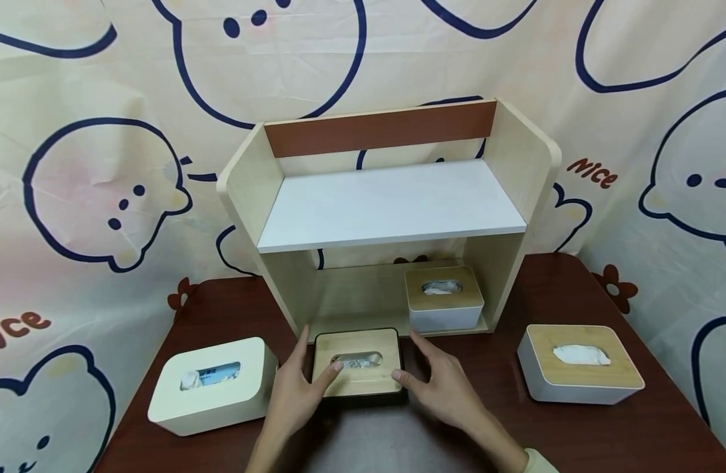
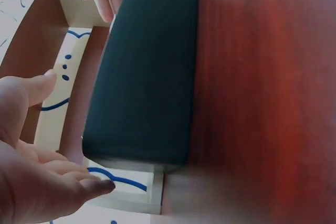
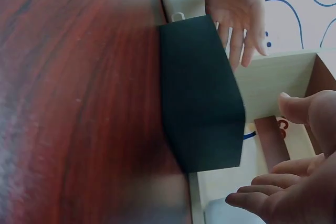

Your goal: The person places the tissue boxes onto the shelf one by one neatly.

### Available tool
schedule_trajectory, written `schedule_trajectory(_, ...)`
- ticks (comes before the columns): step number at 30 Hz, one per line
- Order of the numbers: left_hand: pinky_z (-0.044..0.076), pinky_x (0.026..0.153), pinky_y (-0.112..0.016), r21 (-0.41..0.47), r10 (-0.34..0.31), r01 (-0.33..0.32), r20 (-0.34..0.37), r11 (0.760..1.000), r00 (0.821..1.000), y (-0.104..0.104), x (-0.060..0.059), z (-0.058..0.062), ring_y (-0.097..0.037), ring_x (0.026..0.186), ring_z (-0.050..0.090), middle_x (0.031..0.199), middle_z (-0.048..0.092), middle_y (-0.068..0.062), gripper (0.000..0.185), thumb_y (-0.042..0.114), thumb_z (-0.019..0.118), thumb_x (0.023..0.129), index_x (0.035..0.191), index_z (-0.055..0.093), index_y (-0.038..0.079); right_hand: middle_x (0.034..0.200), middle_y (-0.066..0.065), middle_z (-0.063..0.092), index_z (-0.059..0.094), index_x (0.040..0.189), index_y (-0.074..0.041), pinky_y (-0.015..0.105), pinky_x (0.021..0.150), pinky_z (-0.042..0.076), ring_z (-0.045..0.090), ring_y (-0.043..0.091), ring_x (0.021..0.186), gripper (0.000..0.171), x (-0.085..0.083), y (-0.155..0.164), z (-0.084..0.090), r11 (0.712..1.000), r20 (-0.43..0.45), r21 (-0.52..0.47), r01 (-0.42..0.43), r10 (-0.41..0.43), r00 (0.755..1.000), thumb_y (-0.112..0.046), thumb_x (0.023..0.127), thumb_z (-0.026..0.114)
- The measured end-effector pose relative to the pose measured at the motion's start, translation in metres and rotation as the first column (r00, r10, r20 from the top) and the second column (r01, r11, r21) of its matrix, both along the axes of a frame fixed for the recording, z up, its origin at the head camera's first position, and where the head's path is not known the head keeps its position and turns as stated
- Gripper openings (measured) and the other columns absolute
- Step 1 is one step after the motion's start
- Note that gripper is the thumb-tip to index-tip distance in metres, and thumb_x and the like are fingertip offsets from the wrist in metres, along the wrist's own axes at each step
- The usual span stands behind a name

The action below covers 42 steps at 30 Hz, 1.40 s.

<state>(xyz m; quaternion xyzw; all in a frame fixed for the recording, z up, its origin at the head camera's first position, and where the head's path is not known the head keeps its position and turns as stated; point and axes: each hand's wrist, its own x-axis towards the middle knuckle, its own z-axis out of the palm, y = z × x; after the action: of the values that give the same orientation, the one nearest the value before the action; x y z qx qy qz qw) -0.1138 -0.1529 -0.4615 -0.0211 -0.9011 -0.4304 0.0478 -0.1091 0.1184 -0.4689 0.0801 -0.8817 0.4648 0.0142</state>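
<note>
- At lower centre of the head view, the left hand (image 1: 294, 394) and right hand (image 1: 442, 387) flank the black tissue box (image 1: 358, 363), fingers straight and spread wide.
- Behind it stands the wooden shelf (image 1: 386, 203).

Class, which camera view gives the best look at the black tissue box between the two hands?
The head view: it shows the black box whole, with its wooden lid and tissue slot, on the table before the shelf. The wrist views show only its dark side wall, with no lid visible.
</note>
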Motion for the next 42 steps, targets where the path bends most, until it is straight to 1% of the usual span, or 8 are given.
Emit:
schedule_trajectory(5, 0.046, 0.117, -0.065, 0.005, -0.041, 0.041, 0.028, 0.999, 0.999, -0.005, 0.008, -0.005, -0.047, 0.151, 0.047, 0.17, 0.038, -0.024, 0.104, 0.047, 0.081, 0.096, 0.171, 0.023, 0.004, 0.165, 0.016, 0.05, 0.044, 0.164, -0.004, 0.06, 0.119, 0.046, 0.052, 0.04, 0.15, 0.09, 0.002, -0.006, -0.008, 0.999, 0.008, 0.018, -0.029, 0.029, 1.0, -0.038, 0.092, 0.087)
schedule_trajectory(12, 0.041, 0.121, -0.067, -0.002, -0.088, 0.088, 0.082, 0.996, 0.993, -0.011, 0.015, -0.005, -0.046, 0.156, 0.039, 0.174, 0.03, -0.023, 0.113, 0.049, 0.084, 0.092, 0.171, 0.019, 0.002, 0.167, 0.02, 0.045, 0.039, 0.164, 0.0, 0.059, 0.121, 0.044, 0.049, 0.042, 0.151, 0.099, 0.006, -0.013, -0.014, 0.997, 0.026, 0.054, -0.049, 0.047, 0.999, -0.041, 0.089, 0.088)
schedule_trajectory(23, 0.046, 0.117, -0.065, -0.014, -0.104, 0.108, 0.172, 0.994, 0.98, -0.015, 0.018, -0.01, -0.05, 0.15, 0.046, 0.17, 0.036, -0.028, 0.117, 0.046, 0.089, 0.088, 0.17, 0.021, -0.002, 0.164, 0.027, 0.045, 0.038, 0.162, 0.008, 0.055, 0.116, 0.048, 0.052, 0.043, 0.148, 0.097, 0.009, -0.018, -0.018, 0.996, 0.02, 0.042, -0.083, 0.082, 0.996, -0.029, 0.089, 0.09)
schedule_trajectory(28, 0.049, 0.114, -0.064, -0.028, -0.101, 0.107, 0.17, 0.994, 0.98, -0.018, 0.018, -0.011, -0.05, 0.148, 0.049, 0.166, 0.043, -0.029, 0.111, 0.039, 0.092, 0.086, 0.167, 0.029, -0.004, 0.165, 0.028, 0.044, 0.037, 0.163, 0.008, 0.055, 0.115, 0.048, 0.052, 0.041, 0.148, 0.096, 0.011, -0.018, -0.02, 0.996, 0.041, 0.031, -0.083, 0.082, 0.996, -0.03, 0.091, 0.088)
schedule_trajectory(30, 0.049, 0.114, -0.063, -0.025, -0.098, 0.103, 0.158, 0.994, 0.982, -0.019, 0.018, -0.012, -0.048, 0.147, 0.051, 0.164, 0.046, -0.028, 0.107, 0.036, 0.092, 0.086, 0.166, 0.033, -0.004, 0.165, 0.028, 0.044, 0.037, 0.163, 0.007, 0.054, 0.113, 0.05, 0.06, 0.039, 0.14, 0.097, 0.011, -0.018, -0.02, 0.996, 0.047, 0.027, -0.085, 0.084, 0.995, -0.031, 0.091, 0.088)
schedule_trajectory(36, 0.06, 0.103, -0.046, 0.101, -0.123, 0.112, 0.107, 0.989, 0.987, -0.02, 0.017, -0.018, -0.042, 0.134, 0.065, 0.161, 0.051, -0.027, 0.094, 0.018, 0.091, 0.088, 0.163, 0.039, -0.005, 0.166, 0.033, 0.039, 0.034, 0.163, 0.01, 0.043, 0.101, 0.06, 0.074, 0.039, 0.117, 0.098, 0.01, -0.016, -0.02, 0.992, 0.07, -0.048, -0.115, 0.118, 0.991, -0.025, 0.09, 0.089)
schedule_trajectory(38, 0.061, 0.1, -0.042, 0.125, -0.134, 0.121, 0.101, 0.985, 0.986, -0.021, 0.017, -0.019, -0.043, 0.132, 0.067, 0.16, 0.051, -0.028, 0.094, 0.015, 0.091, 0.087, 0.162, 0.039, -0.006, 0.166, 0.035, 0.037, 0.033, 0.162, 0.011, 0.04, 0.099, 0.061, 0.072, 0.041, 0.12, 0.098, 0.01, -0.016, -0.019, 0.99, 0.075, -0.072, -0.124, 0.129, 0.989, -0.023, 0.09, 0.089)
schedule_trajectory(42, 0.062, 0.1, -0.042, 0.15, -0.146, 0.128, 0.115, 0.98, 0.983, -0.023, 0.018, -0.019, -0.046, 0.133, 0.065, 0.163, 0.047, -0.029, 0.095, 0.012, 0.091, 0.086, 0.163, 0.037, -0.006, 0.166, 0.035, 0.036, 0.034, 0.162, 0.012, 0.039, 0.099, 0.061, 0.07, 0.041, 0.123, 0.097, 0.01, -0.016, -0.02, 0.989, 0.079, -0.081, -0.123, 0.13, 0.988, -0.022, 0.09, 0.089)
